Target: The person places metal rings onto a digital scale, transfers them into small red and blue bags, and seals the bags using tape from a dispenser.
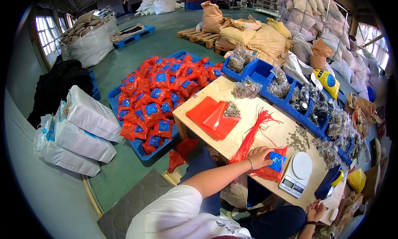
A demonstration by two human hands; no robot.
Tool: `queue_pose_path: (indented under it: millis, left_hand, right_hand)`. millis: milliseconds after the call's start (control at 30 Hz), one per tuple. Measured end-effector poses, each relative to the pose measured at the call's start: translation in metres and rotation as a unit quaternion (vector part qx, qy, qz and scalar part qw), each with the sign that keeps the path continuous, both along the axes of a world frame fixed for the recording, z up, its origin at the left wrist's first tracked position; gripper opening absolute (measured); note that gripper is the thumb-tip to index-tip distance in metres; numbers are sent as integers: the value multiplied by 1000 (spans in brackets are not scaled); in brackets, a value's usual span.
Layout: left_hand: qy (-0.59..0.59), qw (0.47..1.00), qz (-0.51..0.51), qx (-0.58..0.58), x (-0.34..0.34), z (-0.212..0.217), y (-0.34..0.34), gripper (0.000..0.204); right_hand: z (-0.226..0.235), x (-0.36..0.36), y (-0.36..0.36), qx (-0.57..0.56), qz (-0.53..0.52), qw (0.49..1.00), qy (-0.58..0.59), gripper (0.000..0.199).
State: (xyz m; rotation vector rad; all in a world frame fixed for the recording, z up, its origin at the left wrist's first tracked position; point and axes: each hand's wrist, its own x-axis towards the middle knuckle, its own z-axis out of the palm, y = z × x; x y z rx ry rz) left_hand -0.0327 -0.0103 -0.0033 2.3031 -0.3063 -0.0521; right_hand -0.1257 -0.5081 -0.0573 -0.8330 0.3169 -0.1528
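Note:
My left hand [259,158] is closed on a filled red plastic bag [270,172] with a blue label, lying at the table's near edge. Just right of the bag is a white kitchen scale [300,166] with nothing on its round plate. My right hand [316,210] rests lower right by the table edge, fingers loosely curled and apart, with nothing visible in it. A bundle of red plastic ties [253,135] lies beyond my left hand. Flat red bags [209,117] are stacked farther left, a clear packet of small metal parts [232,109] on them.
Loose small metal pieces [298,138] are scattered on the wooden table [195,100]. Blue bins [260,71] with clear hardware packets line its far right side. Left of the table, a blue pallet tray [143,154] holds a heap of filled red bags [151,108]. White wrapped bales [85,135] stand at left.

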Motion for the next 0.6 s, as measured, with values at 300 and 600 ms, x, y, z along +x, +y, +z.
queue_pose_path:
  millis: [300,600]
  left_hand:
    - [6,1000,-17,-5,5,6,-2,59]
    - [-24,999,25,-24,10,1,-7,64]
  right_hand:
    - [-4,41,-5,33,135,961,237,23]
    - [94,77,144,-90,195,975,61,24]
